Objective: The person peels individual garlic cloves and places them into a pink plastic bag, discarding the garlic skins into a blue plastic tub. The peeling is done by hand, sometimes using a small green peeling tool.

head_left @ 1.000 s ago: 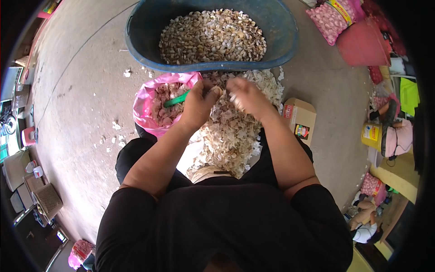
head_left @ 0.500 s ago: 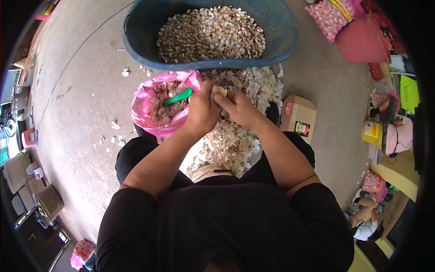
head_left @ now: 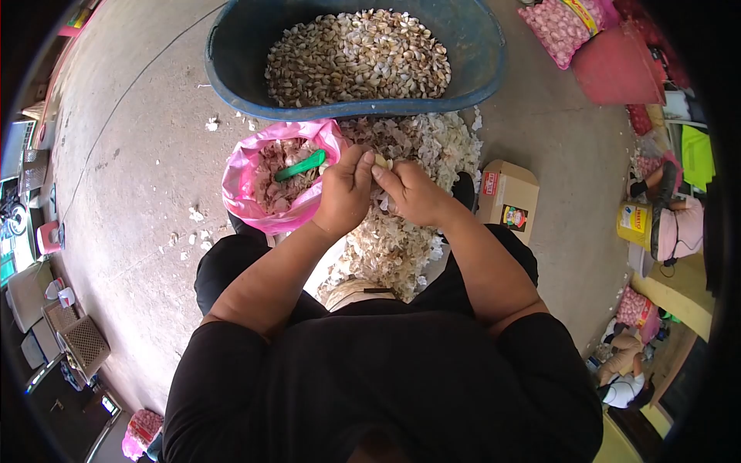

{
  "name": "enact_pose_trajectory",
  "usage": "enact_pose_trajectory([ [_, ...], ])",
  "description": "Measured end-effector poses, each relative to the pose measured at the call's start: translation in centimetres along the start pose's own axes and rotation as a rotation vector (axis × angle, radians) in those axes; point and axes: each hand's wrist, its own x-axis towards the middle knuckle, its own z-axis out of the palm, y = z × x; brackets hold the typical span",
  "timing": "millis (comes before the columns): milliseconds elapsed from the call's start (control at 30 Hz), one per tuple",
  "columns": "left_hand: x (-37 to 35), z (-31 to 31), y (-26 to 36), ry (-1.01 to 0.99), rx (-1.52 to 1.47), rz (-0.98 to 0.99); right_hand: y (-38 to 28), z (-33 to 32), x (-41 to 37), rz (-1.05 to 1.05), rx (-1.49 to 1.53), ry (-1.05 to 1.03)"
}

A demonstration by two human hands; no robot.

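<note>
My left hand (head_left: 344,194) and right hand (head_left: 414,191) pinch 1 pale clove (head_left: 381,161) near 1 blue plastic tub (head_left: 472,54) on grey concrete floor (head_left: 139,162).

- Grey-brown concrete floor (head_left: 123,193), scattered with pale flakes; 1 thin dark line curves across its far left.
- Left: 1 reddish stool (head_left: 49,237).
- Near left: 1 dark door (head_left: 65,409), its handle visible.
- Right: pale yellow ledge (head_left: 673,297).
- Pale daylight at the left edge, the floor brighter on that side.
</note>
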Motion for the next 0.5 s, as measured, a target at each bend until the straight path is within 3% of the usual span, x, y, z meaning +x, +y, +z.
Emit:
enact_pose_trajectory([
  [133, 0.3, 0.1, -0.3, -0.046, -0.047, -0.014, -0.3, -0.4, 0.0, 0.008, -0.155, 0.056],
  [233, 0.3, 0.1, -0.3, -0.056, -0.052, -0.057, 0.5, -0.1, 0.4, 0.071, -0.098, 0.043],
  [267, 0.2, -0.3, -0.1, -0.050, 0.112, -0.013, 0.6, 0.0, 0.3, 0.046, -0.095, 0.039],
  [300, 0.0, -0.4, 1.4, -0.128, 0.051, -0.187, 0.8, 0.4, 0.3, 0.003, -0.083, 0.046],
  [367, 0.3, -0.6, 0.9, -0.121, 0.229, -0.105, 1.2, 1.0, 0.1, -0.072, -0.054, 0.061],
  [500, 0.3, -1.1, 1.7, -0.183, 0.030, -0.228, 1.1, 1.4, -0.6, -0.049, 0.090, 0.041],
])
